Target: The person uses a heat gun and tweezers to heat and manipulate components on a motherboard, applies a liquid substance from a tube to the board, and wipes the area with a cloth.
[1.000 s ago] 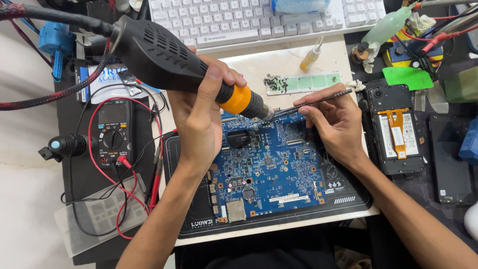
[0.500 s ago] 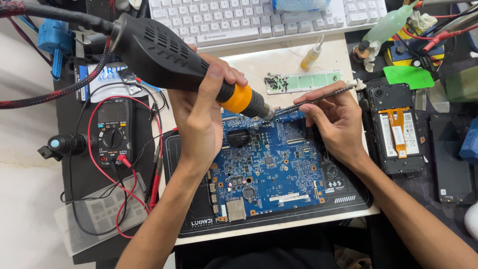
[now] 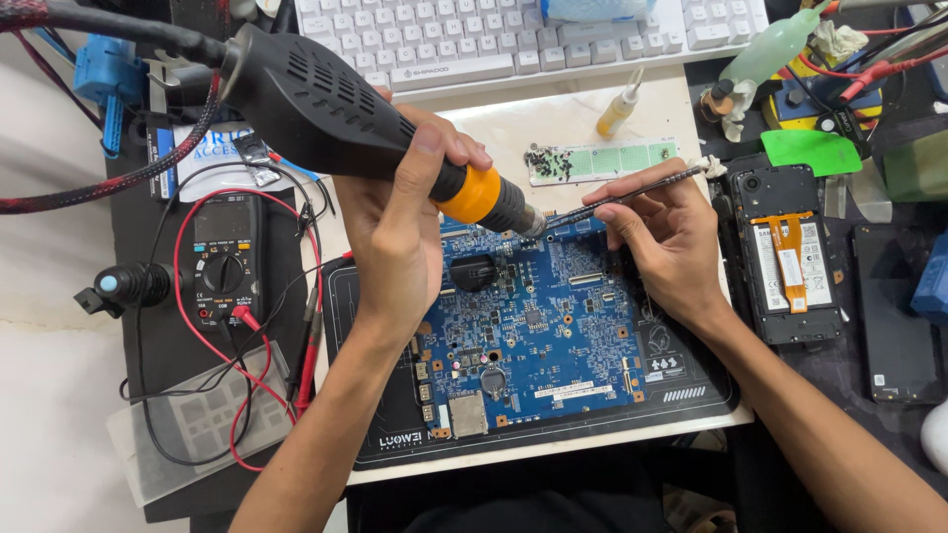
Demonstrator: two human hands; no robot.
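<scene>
Cluttered bench: left hand grips hot-air gun, right hand pinches tweezers over board.

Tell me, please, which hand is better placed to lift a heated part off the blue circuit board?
Probably the right hand: its tweezers already point at the board's top edge beside the nozzle, while the left hand is fully occupied gripping the hot-air tool.

Single head-worn view, looking steeply down, close over the workbench, slightly tilted
</scene>
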